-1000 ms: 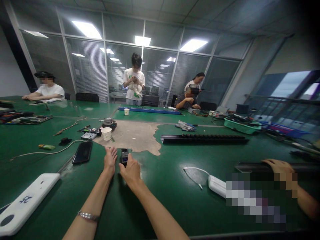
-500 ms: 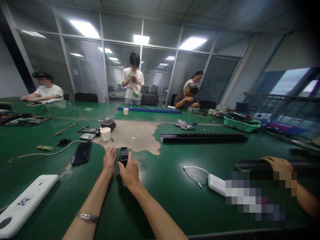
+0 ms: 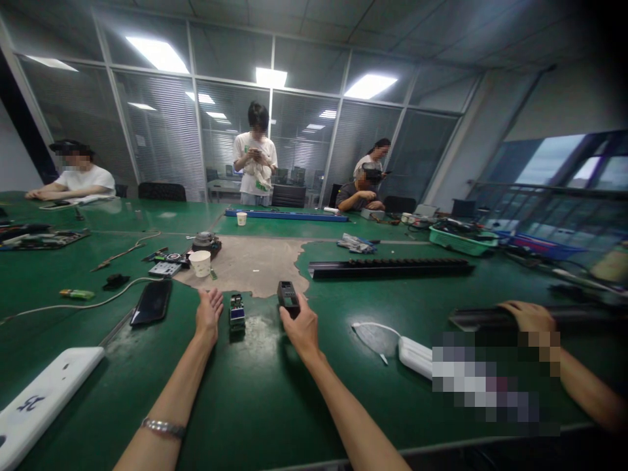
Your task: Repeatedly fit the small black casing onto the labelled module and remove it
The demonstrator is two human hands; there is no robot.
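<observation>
My right hand (image 3: 303, 330) grips a black plastic casing (image 3: 287, 296) with a rectangular opening in it, held tilted just above the table. A small green circuit board with a little screen (image 3: 237, 315) lies on the green table (image 3: 245, 399), between my two hands and apart from both. My left hand (image 3: 209, 314) rests on its edge left of the board, fingers stretched out, holding nothing. Its wrist wears a silver bracelet (image 3: 163, 428).
A black phone (image 3: 152, 302), a paper cup (image 3: 199, 263) and a white power bank-like case marked 25 (image 3: 46, 386) are on the left. To the right are a black slotted rail (image 3: 390, 269), a white adapter (image 3: 415, 355) and another person's hand (image 3: 530, 317). Several people are across the table.
My right hand has moved right with the black casing, off the circuit board, which now shows bare on the table. My left hand stays roughly in place; the view has shifted slightly.
</observation>
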